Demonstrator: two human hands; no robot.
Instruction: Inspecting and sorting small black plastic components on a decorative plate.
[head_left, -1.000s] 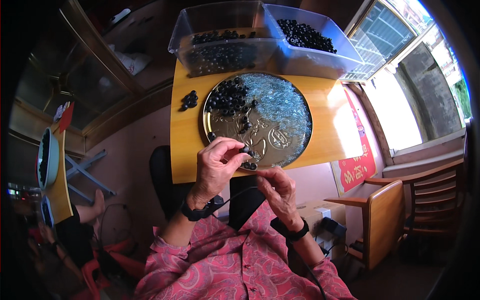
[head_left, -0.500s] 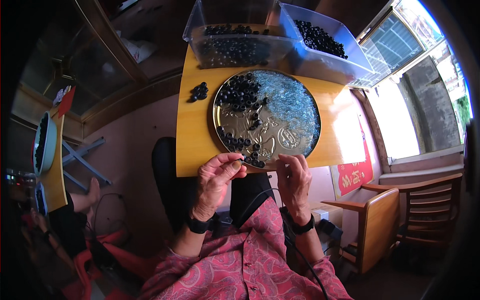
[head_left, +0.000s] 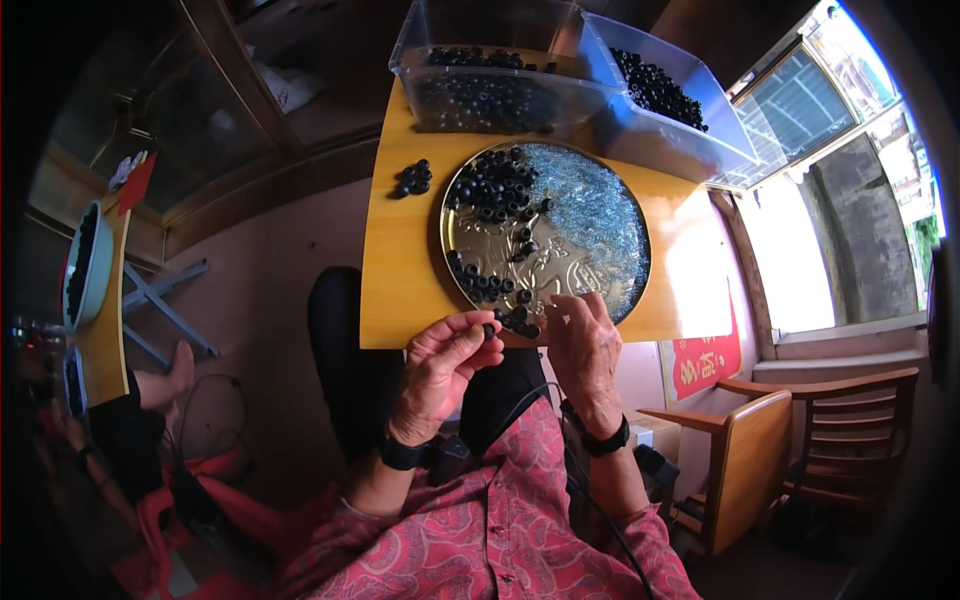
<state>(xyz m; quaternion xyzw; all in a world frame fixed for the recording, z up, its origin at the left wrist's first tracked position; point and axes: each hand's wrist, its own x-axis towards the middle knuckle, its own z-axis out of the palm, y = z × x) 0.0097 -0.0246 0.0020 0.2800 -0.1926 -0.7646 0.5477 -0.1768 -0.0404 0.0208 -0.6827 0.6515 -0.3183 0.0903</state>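
Between the thumb and fingers of my left hand is a small black ring-like piece, held in front of the tray's near edge. My right hand is beside it, fingers pinched together over the near rim; whatever they hold is too small to name. A round shiny metal tray lies before me. Black ring-like pieces are heaped on its far left, with several more along the near left. Small clear bluish bits spread over its right side.
The tray stands on a yellow wooden table. Clear plastic bins with black pieces stand at the back, and a few loose black pieces lie left of the tray. A wooden chair stands right; another person's leg shows left.
My right hand has shifted slightly up and left, its fingertips now over the tray's near edge. The black piece in my left hand shows more plainly. The view has shifted a little.
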